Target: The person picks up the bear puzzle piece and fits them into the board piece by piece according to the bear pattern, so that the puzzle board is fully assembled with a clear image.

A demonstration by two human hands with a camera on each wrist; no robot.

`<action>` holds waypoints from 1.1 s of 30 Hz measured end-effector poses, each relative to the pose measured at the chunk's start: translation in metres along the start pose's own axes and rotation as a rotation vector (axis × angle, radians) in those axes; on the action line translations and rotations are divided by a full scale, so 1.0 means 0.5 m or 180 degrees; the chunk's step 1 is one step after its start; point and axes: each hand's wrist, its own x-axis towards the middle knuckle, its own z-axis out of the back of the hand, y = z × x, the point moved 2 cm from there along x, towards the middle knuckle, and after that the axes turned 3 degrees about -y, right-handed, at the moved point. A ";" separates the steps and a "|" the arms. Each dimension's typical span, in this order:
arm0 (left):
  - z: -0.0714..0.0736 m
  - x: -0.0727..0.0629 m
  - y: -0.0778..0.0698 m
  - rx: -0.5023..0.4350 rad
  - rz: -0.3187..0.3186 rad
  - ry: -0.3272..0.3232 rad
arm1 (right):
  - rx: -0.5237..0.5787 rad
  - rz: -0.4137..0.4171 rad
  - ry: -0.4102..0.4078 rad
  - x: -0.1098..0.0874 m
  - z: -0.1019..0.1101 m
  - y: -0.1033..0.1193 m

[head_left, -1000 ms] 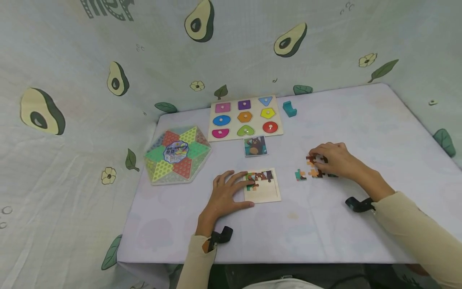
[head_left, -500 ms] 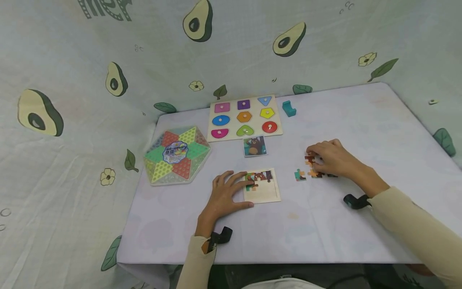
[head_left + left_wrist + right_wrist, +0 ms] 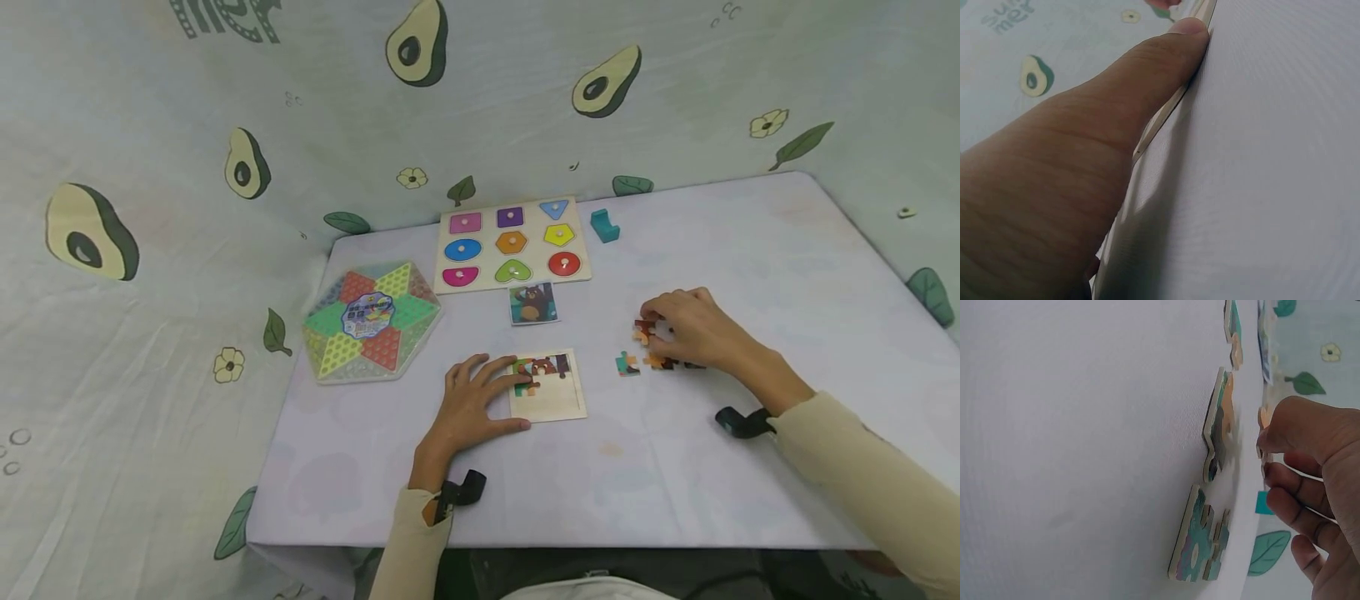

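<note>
My left hand [image 3: 472, 408] lies with fingers spread at the left side of a small wooden jigsaw tray [image 3: 555, 404], its fingertips on the tray's upper left part and the thumb at the lower left edge. A few fitted pieces show a bear's head [image 3: 542, 367] at the tray's top. In the left wrist view the thumb [image 3: 1160, 62] lies along the tray's rim. My right hand [image 3: 697, 329] pinches an orange-brown puzzle piece [image 3: 1263, 419] between thumb and fingers. Near it lie a teal-and-orange piece [image 3: 627, 364], a brown-and-orange piece [image 3: 660, 363] and teal pieces [image 3: 1191, 544], partly covered by the hand.
A bear picture card [image 3: 534, 303] lies behind the tray. Further back are a shape-peg board [image 3: 498, 258] and a teal block [image 3: 604, 226]. A hexagonal Chinese checkers box [image 3: 352, 367] stands at the left. A printed curtain [image 3: 510, 100] hangs behind the table.
My right hand has shifted slightly left and away from me, with the puzzle piece between its fingers. The left hand stays on the tray.
</note>
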 end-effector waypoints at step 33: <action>0.002 -0.003 -0.001 0.0005 -0.0014 -0.0009 | 0.0142 0.0304 -0.0109 0.010 -0.020 0.097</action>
